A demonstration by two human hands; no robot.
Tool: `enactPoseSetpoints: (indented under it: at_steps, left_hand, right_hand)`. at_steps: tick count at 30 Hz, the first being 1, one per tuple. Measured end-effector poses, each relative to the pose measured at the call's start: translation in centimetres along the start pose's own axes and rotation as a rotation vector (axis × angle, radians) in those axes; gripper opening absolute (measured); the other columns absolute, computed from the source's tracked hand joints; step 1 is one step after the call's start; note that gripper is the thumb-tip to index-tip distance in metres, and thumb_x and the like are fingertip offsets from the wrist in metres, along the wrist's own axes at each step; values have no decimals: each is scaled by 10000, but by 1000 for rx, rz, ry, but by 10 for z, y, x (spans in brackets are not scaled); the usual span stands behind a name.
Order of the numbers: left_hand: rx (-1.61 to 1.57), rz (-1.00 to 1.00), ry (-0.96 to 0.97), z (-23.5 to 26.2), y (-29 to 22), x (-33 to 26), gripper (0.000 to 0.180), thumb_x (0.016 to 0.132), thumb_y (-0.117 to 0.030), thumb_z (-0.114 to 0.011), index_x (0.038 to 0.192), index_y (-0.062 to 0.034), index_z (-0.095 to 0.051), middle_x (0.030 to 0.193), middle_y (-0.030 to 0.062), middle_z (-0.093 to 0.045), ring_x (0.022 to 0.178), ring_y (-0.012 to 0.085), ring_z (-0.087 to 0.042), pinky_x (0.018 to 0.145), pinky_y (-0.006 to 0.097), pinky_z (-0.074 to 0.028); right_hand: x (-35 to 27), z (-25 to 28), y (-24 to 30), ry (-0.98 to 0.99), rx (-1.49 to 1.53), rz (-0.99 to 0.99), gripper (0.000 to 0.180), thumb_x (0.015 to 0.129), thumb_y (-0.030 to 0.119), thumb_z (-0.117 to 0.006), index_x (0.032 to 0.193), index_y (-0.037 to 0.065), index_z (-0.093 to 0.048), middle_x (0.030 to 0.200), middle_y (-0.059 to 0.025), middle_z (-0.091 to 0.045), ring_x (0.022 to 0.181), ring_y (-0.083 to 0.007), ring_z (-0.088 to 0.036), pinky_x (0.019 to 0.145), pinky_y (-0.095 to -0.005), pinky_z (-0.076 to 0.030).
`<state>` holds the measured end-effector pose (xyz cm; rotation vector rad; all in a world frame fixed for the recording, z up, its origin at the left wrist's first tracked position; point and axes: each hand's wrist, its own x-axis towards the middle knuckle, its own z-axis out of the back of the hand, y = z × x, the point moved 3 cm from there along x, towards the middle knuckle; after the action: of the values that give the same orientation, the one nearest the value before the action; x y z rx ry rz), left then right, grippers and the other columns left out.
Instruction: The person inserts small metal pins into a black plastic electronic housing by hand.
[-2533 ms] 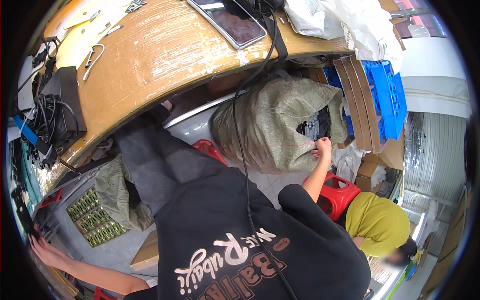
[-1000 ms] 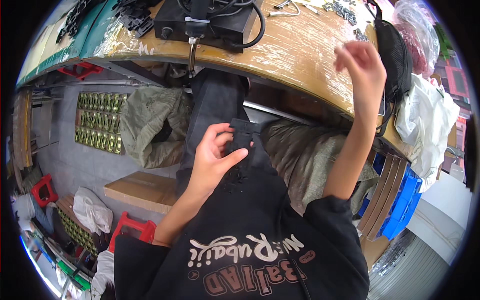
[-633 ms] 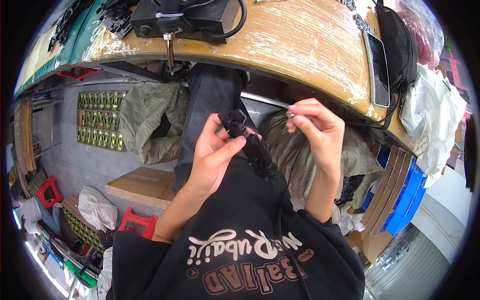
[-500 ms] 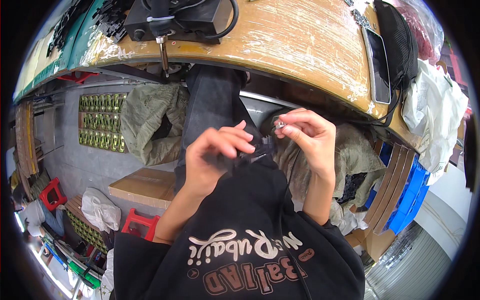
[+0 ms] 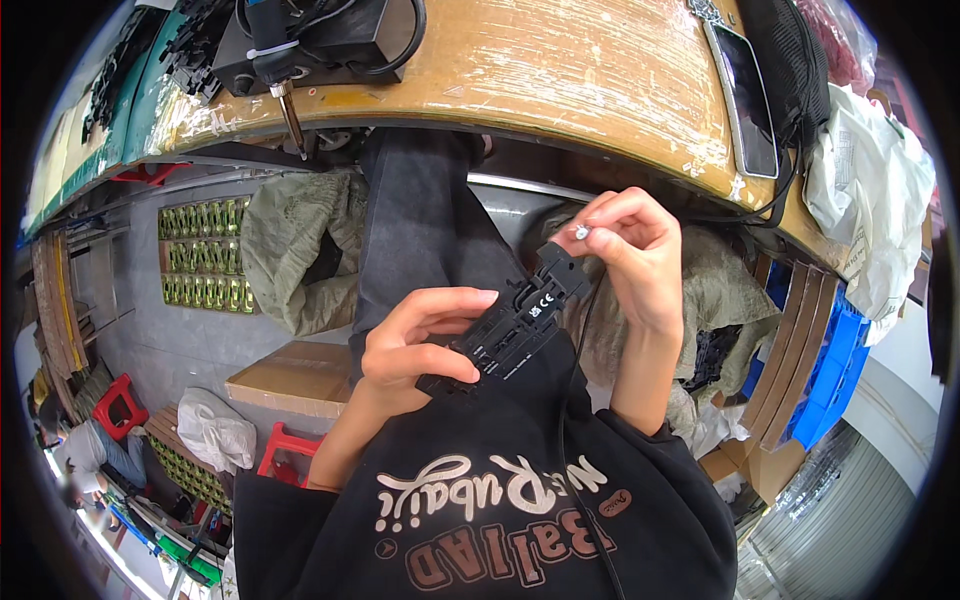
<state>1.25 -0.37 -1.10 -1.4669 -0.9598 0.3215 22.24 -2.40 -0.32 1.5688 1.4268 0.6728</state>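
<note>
Over my lap, my left hand (image 5: 415, 345) grips a long black plastic housing (image 5: 515, 330) with slots, small clips and white print. Its fingers and thumb close around the lower left end, and the other end slants up to the right. A small shiny, whitish metal piece (image 5: 581, 232) is pinched between thumb and fingertips of my right hand (image 5: 640, 260). That hand is just above the housing's upper right end, and the metal piece appears apart from it. What exactly the metal piece is cannot be made out.
A scratched wooden workbench (image 5: 560, 80) crosses ahead, carrying a phone (image 5: 742, 100) and a black box (image 5: 340, 50) with a metal-tipped tool (image 5: 288, 115) overhanging the edge. Open sacks (image 5: 300, 250) flank my legs. A cardboard box (image 5: 290, 378) and trays of yellow-green parts (image 5: 207, 255) lie left.
The black housing, blurred before, has turned to show its printed face, extending toward my right hand. My right hand has shifted slightly up and right, still pinching the metal piece. The view has shifted slightly.
</note>
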Motion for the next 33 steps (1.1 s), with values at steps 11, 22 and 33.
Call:
enactPoseSetpoints:
  at_steps: [11, 22, 33]
  left_hand:
    - [182, -60, 78, 5, -11, 1, 79, 658, -2, -662, 707, 0, -599, 1093, 276, -490, 904, 290, -590, 721, 314, -511]
    - [427, -174, 92, 5, -19, 4, 89, 602, 9, -644, 660, -41, -598, 1018, 201, -568, 719, 216, -624, 536, 233, -501]
    - [442, -182, 162, 6, -20, 4, 113, 556, -1, -643, 645, -19, -575, 1022, 193, -575, 574, 163, -580, 477, 210, -466]
  right_hand:
    - [4, -12, 23, 249, -462, 12, 75, 706, -47, -632, 778, -42, -610, 777, -90, -589, 737, -136, -566, 656, -236, -465]
    - [7, -21, 30, 371, -714, 126, 79, 688, 1, -655, 752, -5, -611, 751, -55, -577, 697, -127, -555, 623, -231, -445]
    - [8, -24, 34, 385, -765, -84, 111, 689, -42, -645, 749, -28, -553, 751, -60, -551, 760, -140, -553, 844, -325, -447]
